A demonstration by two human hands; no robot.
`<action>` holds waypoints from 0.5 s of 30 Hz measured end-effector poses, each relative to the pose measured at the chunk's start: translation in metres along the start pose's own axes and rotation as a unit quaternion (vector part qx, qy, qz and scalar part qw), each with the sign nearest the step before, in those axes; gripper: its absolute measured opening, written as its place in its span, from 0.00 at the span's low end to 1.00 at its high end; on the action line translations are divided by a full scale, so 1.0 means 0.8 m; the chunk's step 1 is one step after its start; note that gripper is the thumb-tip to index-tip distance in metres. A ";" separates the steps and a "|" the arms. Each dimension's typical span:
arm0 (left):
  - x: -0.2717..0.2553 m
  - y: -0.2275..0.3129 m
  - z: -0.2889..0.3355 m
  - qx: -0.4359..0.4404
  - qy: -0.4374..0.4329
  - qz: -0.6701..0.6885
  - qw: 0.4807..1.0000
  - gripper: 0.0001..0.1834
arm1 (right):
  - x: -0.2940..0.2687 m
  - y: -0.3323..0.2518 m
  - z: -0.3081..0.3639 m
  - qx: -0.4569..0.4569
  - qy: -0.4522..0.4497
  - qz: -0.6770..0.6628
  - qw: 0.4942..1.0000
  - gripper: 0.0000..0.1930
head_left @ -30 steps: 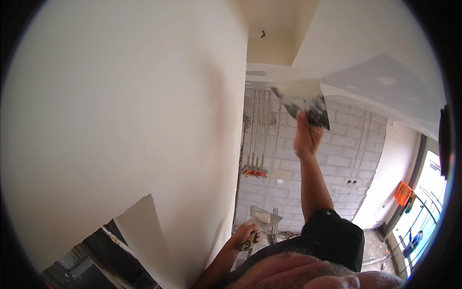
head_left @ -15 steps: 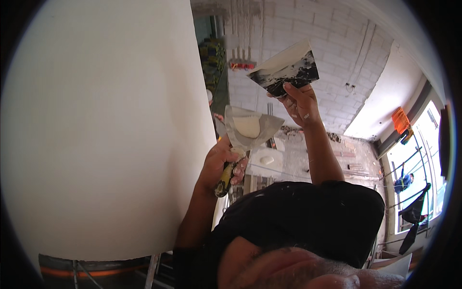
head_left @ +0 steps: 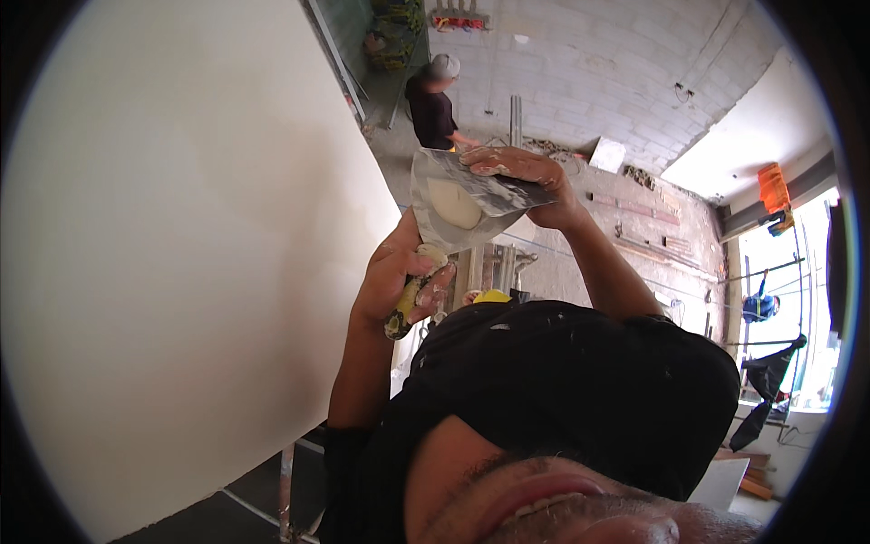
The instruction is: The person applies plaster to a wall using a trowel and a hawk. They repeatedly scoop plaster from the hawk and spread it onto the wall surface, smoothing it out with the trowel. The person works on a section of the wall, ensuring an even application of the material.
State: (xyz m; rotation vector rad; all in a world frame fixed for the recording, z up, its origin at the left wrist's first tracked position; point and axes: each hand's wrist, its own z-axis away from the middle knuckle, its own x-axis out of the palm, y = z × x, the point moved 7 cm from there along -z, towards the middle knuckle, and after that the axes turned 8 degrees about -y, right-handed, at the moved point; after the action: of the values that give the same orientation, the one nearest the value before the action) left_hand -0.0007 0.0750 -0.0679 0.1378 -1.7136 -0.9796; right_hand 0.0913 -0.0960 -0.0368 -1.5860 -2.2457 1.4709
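Observation:
My left hand [head_left: 405, 274] is wrapped round the yellow-and-black handle of a wide putty knife [head_left: 433, 228]. Its broad pale blade points up and carries a mound of white putty [head_left: 453, 205]. In my right hand [head_left: 530, 177] is a flat, dark, putty-smeared spreader [head_left: 498, 191], gripped along its far edge with the fingers over the top. The spreader overlaps the upper right part of the knife blade beside the putty; whether the two touch I cannot tell. White smears mark the fingers of both hands.
A large smooth white wall [head_left: 181, 254] rises close on my left. Beyond my hands a person in a dark shirt and pale cap [head_left: 433, 104] stands on the floor below. A block wall [head_left: 589, 63] is behind; another person in blue [head_left: 759, 306] is by the window at right.
My right hand has come down and left, bringing the spreader from above onto the putty knife's blade area. My left hand keeps its grip. The view has shifted, and the person beyond now shows fully.

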 end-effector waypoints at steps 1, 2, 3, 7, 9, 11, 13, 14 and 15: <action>-0.004 -0.002 -0.007 -0.007 -0.001 -0.016 1.000 0.46 | -0.003 0.010 0.002 -0.011 0.001 -0.003 1.000 0.19; -0.010 -0.003 -0.008 -0.014 0.000 -0.031 0.999 0.46 | 0.000 0.020 0.002 -0.022 0.000 -0.008 1.000 0.20; -0.014 -0.006 -0.010 -0.020 0.001 -0.045 0.999 0.47 | 0.003 0.026 0.004 -0.033 -0.002 -0.014 0.999 0.21; -0.021 -0.012 -0.023 -0.045 0.028 -0.055 0.997 0.45 | -0.009 0.056 0.022 -0.025 0.045 0.014 0.999 0.27; -0.025 -0.009 -0.001 -0.070 0.030 -0.081 0.994 0.44 | 0.004 0.043 0.020 0.000 0.025 0.109 0.994 0.27; -0.024 -0.010 0.009 -0.071 0.048 -0.089 0.992 0.44 | 0.011 0.038 0.023 -0.024 0.017 0.222 0.975 0.26; -0.019 -0.013 0.010 -0.046 0.083 -0.079 0.992 0.43 | 0.011 0.051 0.031 -0.002 0.038 0.236 0.971 0.25; -0.021 -0.016 0.009 -0.050 0.085 -0.079 0.992 0.43 | 0.010 0.060 0.038 0.009 0.052 0.246 0.968 0.24; -0.026 -0.018 0.009 -0.052 0.090 -0.080 0.991 0.43 | 0.010 0.076 0.045 0.034 0.062 0.251 0.965 0.24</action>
State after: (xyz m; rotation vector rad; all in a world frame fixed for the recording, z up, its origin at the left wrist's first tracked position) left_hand -0.0041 0.0810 -0.0933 0.2910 -1.5001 -1.1364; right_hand 0.1140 -0.1119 -0.1024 -2.2669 -1.7810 1.4616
